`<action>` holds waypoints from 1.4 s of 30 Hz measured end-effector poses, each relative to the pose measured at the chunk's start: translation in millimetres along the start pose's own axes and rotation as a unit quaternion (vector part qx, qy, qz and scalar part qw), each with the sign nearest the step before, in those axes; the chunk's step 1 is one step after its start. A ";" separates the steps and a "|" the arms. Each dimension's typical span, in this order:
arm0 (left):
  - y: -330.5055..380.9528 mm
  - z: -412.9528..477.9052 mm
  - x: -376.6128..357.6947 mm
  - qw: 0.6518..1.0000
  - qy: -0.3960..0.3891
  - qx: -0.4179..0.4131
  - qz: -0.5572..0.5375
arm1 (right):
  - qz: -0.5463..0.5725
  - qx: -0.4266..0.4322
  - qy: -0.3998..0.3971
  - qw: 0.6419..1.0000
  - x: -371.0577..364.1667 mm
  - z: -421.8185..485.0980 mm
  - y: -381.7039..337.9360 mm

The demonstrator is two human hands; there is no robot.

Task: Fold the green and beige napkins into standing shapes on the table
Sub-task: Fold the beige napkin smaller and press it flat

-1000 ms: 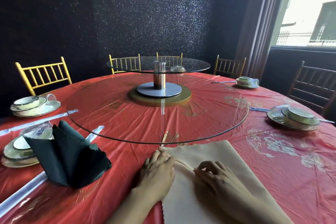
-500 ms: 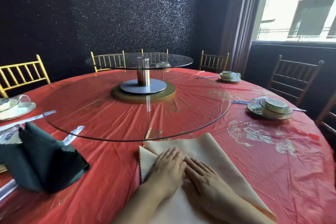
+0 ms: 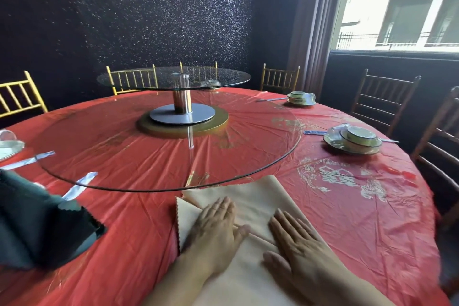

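While both palms lie flat on the beige napkin (image 3: 250,196), neither hand grips anything. The left hand (image 3: 218,228) presses with straight fingers on the cloth's left part, its thumb stretched toward the right hand (image 3: 298,243). The right hand rests palm-down near it, fingers straight. The beige napkin lies at the near edge of the bench (image 3: 347,218), partly folded. A ridge of fold runs between the two hands, and a zigzag-cut corner shows at its left. Well to the left, the green napkin (image 3: 37,231) stands on the bench's red cover in a folded, upright shape, cut off at the left edge of view. Beyond the napkins a large glass turntable (image 3: 111,151) covers the middle of the bench. A steel post (image 3: 182,97) at its centre carries a smaller glass tier (image 3: 173,77). To the right sit a near place setting (image 3: 352,140) of plate and bowl and a far place setting (image 3: 300,98). Gold chairs (image 3: 22,94) and dark chairs (image 3: 385,99) ring the far side, with a window (image 3: 402,7) at the upper right.
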State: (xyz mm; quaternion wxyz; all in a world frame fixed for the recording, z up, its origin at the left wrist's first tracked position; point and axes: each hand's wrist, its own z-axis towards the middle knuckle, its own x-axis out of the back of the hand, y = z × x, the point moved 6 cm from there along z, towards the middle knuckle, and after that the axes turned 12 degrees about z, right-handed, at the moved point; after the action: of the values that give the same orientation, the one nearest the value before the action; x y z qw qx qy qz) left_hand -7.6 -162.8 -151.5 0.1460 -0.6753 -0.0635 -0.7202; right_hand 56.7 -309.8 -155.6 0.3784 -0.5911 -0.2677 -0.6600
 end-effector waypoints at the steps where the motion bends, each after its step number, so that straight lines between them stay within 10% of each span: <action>1: -0.7 -1.0 0.6 1.000 -0.009 0.002 0.007 | 0.001 -0.002 -0.003 1.000 0.1 0.0 -1.2; 16: 46.1 15.1 10.9 0.997 0.066 -0.039 -0.027 | 0.094 0.028 -0.073 0.993 5.6 24.2 5.2; 28: 46.8 17.1 -3.1 0.994 0.100 -0.047 0.015 | 0.088 -0.105 -0.123 0.983 -4.2 109.0 47.6; 42: 49.8 17.3 1.8 0.997 0.030 -0.065 -0.013 | 0.018 -0.060 -0.083 0.995 -1.3 -18.1 26.6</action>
State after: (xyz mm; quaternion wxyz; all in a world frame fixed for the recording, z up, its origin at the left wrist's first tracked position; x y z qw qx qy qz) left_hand 23.6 -205.3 -153.6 0.0942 -0.6607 -0.0208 -0.7444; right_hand 68.0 -339.3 -162.1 0.3307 -0.6699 -0.2479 -0.6168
